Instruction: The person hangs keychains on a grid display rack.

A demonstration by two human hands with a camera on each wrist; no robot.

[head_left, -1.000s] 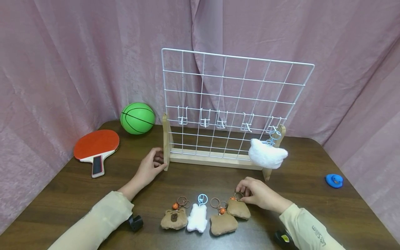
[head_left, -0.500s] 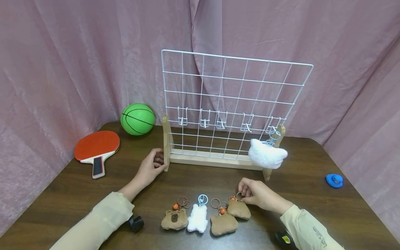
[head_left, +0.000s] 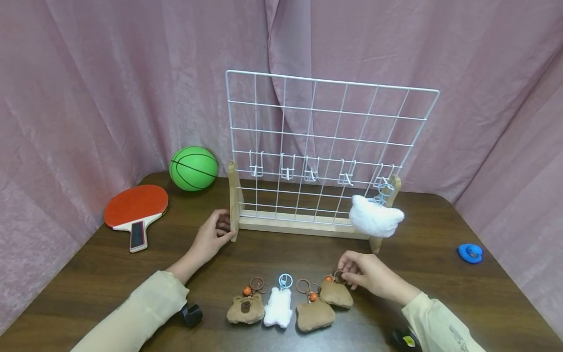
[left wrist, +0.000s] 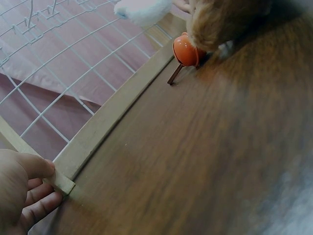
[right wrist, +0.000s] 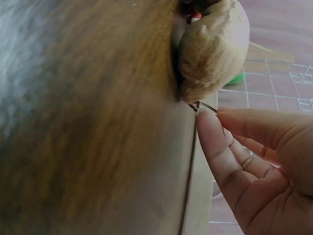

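My left hand (head_left: 212, 234) grips the left wooden foot (left wrist: 63, 182) of the wire grid rack (head_left: 308, 224), thumb on one side and fingers on the other. My right hand (head_left: 369, 275) pinches the metal ring of the rightmost brown plush keychain (head_left: 336, 295), which lies on the table; in the right wrist view thumb and fingertip meet at the ring (right wrist: 209, 106). Left of it lie another brown plush keychain (head_left: 315, 316), a white plush keychain (head_left: 278, 308) and a brown bear keychain (head_left: 245, 310). A white plush keychain (head_left: 376, 217) hangs from the rack's rightmost hook.
Several white hooks (head_left: 310, 175) line the grid. A green ball (head_left: 193, 168) and a red table tennis paddle (head_left: 136, 203) occupy the left side of the table. A blue rubber duck (head_left: 470, 253) sits far right. Pink curtains (head_left: 132, 88) hang behind.
My right hand has shifted slightly right, staying at the rightmost brown keychain's ring. My left hand keeps its place on the rack's foot.
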